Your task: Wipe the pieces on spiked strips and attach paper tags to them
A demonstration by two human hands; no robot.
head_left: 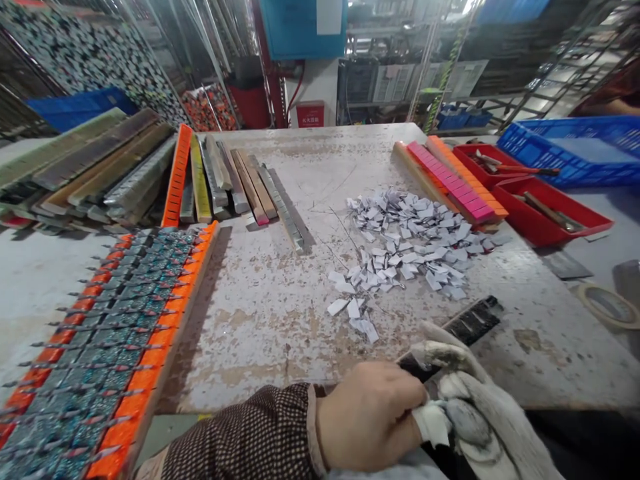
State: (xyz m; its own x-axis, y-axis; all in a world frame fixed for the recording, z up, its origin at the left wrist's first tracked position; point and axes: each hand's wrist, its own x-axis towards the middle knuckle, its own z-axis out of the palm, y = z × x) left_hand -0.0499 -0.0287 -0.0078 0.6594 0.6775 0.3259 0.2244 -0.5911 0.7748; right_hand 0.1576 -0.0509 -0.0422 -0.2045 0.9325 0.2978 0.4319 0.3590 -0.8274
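My left hand, bare with a brown checked sleeve, is closed at the table's near edge. Its fingertips pinch the near end of a dark strip, and one finger is wrapped in white. My right hand, in a dirty white glove, is curled over the same strip right beside the left hand. The strip lies flat and points away to the right. Just beyond it, a pile of small white paper slips is spread on the worn table.
An orange-edged frame of teal tiles fills the near left. Stacked strips and loose strips lie behind it. Pink and orange strips, red trays with tools, a blue crate and a tape roll are on the right.
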